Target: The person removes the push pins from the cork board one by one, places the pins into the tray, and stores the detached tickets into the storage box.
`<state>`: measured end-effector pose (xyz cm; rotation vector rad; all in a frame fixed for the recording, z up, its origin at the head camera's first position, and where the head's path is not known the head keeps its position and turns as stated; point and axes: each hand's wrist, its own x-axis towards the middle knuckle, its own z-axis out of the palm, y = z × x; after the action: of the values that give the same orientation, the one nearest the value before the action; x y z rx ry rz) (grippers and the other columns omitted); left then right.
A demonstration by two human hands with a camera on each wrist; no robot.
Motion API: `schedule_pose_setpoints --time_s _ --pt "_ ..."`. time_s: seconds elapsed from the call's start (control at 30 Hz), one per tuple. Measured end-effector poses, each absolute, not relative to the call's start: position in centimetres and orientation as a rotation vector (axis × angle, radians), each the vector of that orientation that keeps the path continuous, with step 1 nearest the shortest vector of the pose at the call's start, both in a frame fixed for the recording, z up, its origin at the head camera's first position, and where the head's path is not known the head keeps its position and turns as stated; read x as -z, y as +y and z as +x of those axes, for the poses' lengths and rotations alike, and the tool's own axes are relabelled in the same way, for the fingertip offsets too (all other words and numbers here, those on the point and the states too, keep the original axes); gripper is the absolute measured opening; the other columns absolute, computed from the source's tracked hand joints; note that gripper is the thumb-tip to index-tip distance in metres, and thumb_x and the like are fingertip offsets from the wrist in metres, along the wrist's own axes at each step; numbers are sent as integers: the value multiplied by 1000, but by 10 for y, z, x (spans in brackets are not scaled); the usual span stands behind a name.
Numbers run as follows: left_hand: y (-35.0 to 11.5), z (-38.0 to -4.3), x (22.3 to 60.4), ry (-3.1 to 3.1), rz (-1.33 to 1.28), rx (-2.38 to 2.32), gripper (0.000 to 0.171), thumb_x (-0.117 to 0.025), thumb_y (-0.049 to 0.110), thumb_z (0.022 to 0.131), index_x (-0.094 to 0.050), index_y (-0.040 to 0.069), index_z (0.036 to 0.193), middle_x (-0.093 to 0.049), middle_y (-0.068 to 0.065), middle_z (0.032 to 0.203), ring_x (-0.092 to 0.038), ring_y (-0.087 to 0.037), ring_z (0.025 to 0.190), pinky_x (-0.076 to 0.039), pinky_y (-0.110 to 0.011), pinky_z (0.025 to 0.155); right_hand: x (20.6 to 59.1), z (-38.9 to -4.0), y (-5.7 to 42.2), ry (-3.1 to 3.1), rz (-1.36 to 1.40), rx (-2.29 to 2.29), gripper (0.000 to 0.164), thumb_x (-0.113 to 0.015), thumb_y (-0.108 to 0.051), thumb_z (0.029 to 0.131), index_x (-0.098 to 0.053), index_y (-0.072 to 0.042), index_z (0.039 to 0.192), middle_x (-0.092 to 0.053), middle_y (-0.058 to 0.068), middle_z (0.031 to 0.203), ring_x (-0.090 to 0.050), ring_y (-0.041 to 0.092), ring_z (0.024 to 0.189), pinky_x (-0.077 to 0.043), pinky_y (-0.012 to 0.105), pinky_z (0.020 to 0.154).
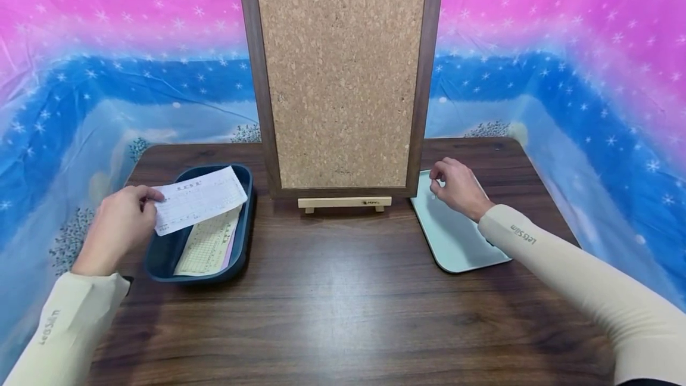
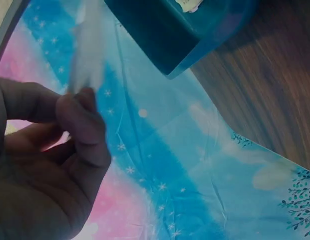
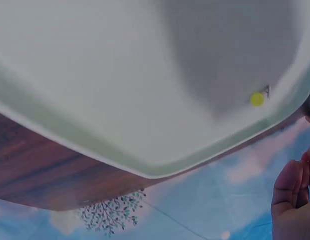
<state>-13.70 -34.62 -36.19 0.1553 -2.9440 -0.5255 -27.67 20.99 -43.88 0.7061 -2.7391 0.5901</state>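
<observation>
My left hand (image 1: 120,222) pinches a white printed paper slip (image 1: 200,200) by its left end, above a dark blue bin (image 1: 248,249). Beneath the slip, inside the bin, lie a yellowish printed form (image 1: 206,249) and a purple-edged sheet. The left wrist view shows the slip (image 2: 88,47) edge-on and blurred between thumb and fingers. My right hand (image 1: 458,188) is over the far part of a pale green tray (image 1: 455,249), fingers bent. Whether its fingertips hold anything cannot be made out. A yellow pushpin (image 3: 257,99) lies in the tray in the right wrist view.
A cork board (image 1: 343,88) in a brown frame stands upright on a small wooden easel (image 1: 345,202) at the table's back middle. The dark wooden table (image 1: 332,308) runs between bin and tray. A patterned pink and blue cloth (image 1: 605,76) surrounds it.
</observation>
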Motion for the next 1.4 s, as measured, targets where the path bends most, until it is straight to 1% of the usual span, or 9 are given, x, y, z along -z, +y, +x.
schedule_pose_setpoints --time_s 0.07,0.13,0.23,0.37,0.53,0.77,1.0,1.27,1.4 --pt "-347 -137 364 -3024 108 516 31 -33 1 79 -57 -3 98 -50 -27 103 -42 -25 59 -23 -31 40 442 -276 210 -2741 710 -589 5 -59 -9 74 -56 -12 77 -48 0 77 -46 13 69 -39 29 61" --pt "-347 -137 367 -3081 74 511 32 -34 -1 78 -56 -4 101 -49 -28 103 -40 -23 53 -23 -30 40 445 -275 211 -2750 718 -590 5 -59 -9 74 -57 -11 78 -48 0 77 -47 14 69 -39 30 61" --pt "-345 -134 371 -3116 34 509 25 -41 4 81 -57 -3 100 -54 -23 93 -39 -19 47 -27 -30 39 450 -274 211 -2780 735 -601 5 -60 -7 74 -58 -8 78 -49 1 76 -48 15 68 -39 31 61" --pt "-340 -130 375 -3155 5 498 20 -55 13 82 -61 0 95 -58 -14 80 -49 -18 55 -38 -32 45 454 -274 212 -2803 753 -614 5 -60 -6 74 -58 -6 78 -50 3 75 -48 16 67 -39 32 60" --pt "-335 -129 377 -3224 -105 441 17 -60 16 79 -65 5 91 -56 -7 77 -48 -18 61 -38 -34 48 458 -275 214 -2827 744 -606 5 -58 -4 75 -59 -5 79 -50 4 75 -48 16 66 -39 32 58" --pt "-327 -129 385 -3282 -199 433 8 -63 13 76 -69 12 82 -49 -5 76 -45 -19 65 -37 -34 51 461 -274 217 -2852 736 -605 5 -57 -3 76 -60 -5 79 -52 4 75 -49 15 65 -40 31 57" --pt "-321 -129 389 -3269 -195 423 13 -63 15 77 -67 8 88 -48 -7 78 -41 -20 64 -33 -32 50 466 -274 221 -2870 721 -610 5 -57 -4 76 -60 -6 80 -52 4 75 -50 15 66 -40 31 58" --pt "-300 -129 381 -3196 -251 542 16 -57 17 81 -63 8 92 -50 -7 84 -44 -20 67 -36 -29 48 471 -275 226 -2873 705 -615 5 -59 -3 74 -61 -5 78 -54 4 73 -52 16 65 -41 32 58" --pt "-281 -128 374 -3120 -330 545 17 -57 20 82 -63 10 95 -52 -4 85 -47 -17 68 -39 -30 51 471 -275 228 -2895 698 -617 5 -58 -4 75 -61 -6 79 -54 5 74 -52 16 66 -42 32 59"
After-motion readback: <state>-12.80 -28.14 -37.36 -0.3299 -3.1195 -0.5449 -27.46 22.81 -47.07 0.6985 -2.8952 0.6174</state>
